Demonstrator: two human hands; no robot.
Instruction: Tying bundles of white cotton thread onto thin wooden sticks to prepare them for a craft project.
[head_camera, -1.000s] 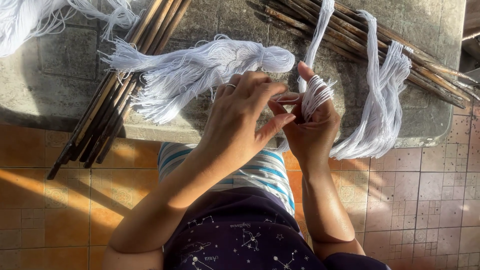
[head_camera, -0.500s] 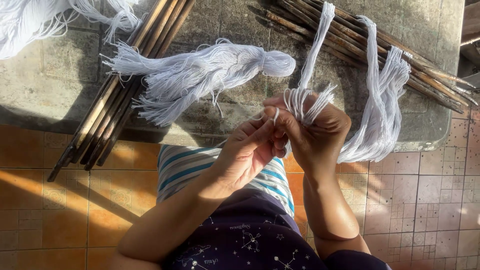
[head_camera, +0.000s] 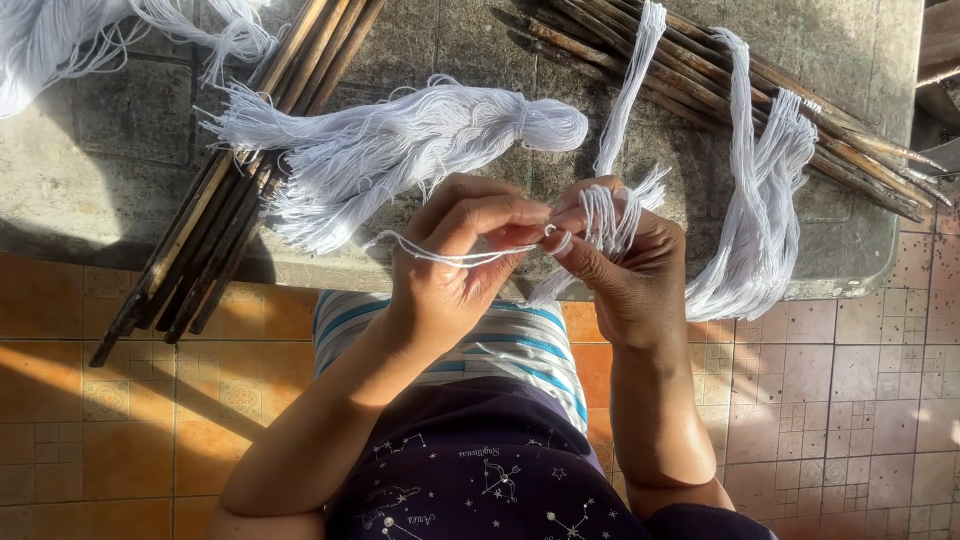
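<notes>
— So, what is being shown in the head view?

— A small bundle of white threads (head_camera: 605, 215) is being gripped in the right hand (head_camera: 625, 270), whose fingers are being kept curled tightly around it, the loose ends fanning out above the knuckles. A single white strand (head_camera: 450, 257) is being pinched between thumb and forefinger of the left hand (head_camera: 455, 255), the other fingers being held bent and partly closed; the strand is being held taut across to the bundle.

— And where is all this being held?

— Just above the near edge of the grey stone tabletop (head_camera: 120, 170), over the lap. A finished white tassel (head_camera: 400, 145) is being left lying on the tabletop just beyond the left hand, partly across a row of dark wooden sticks (head_camera: 230, 210). A second row of sticks (head_camera: 800, 110) is being crossed by a long white hank (head_camera: 760, 210), draped over the edge beside the right hand. More white yarn (head_camera: 60, 45) is being kept at the far left corner.
</notes>
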